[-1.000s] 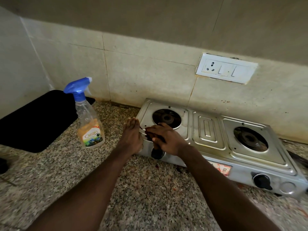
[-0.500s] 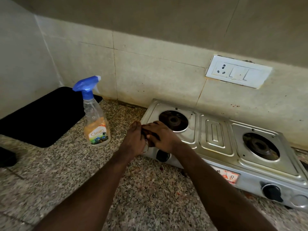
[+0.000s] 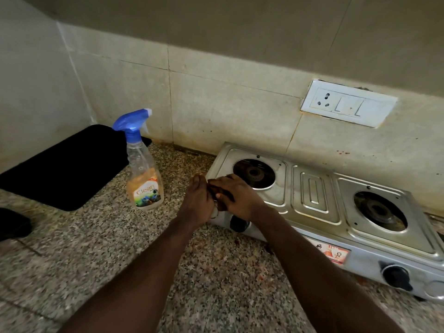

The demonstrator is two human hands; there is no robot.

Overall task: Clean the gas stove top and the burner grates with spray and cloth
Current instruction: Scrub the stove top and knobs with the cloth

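Observation:
A steel two-burner gas stove [image 3: 314, 195] sits on the granite counter against the tiled wall, with no grates on its burners. My left hand [image 3: 198, 203] lies with straight fingers against the stove's front-left corner. My right hand [image 3: 240, 197] is on that same corner, touching the left hand, and pinches a small dark cloth [image 3: 223, 192] between thumb and fingers. Most of the cloth is hidden under the fingers. A clear spray bottle [image 3: 144, 181] with a blue trigger head and orange liquid stands upright on the counter, left of the hands.
A black mat [image 3: 64, 164] covers the counter's back-left corner, and a dark object [image 3: 12, 223] shows at the left edge. Black knobs [image 3: 396, 276] stick out of the stove's front. A white switch plate [image 3: 348, 103] is on the wall above the stove.
My left hand has closed in on the stove corner and now touches the right hand. The right hand stays on the corner with the cloth. The view has shifted slightly.

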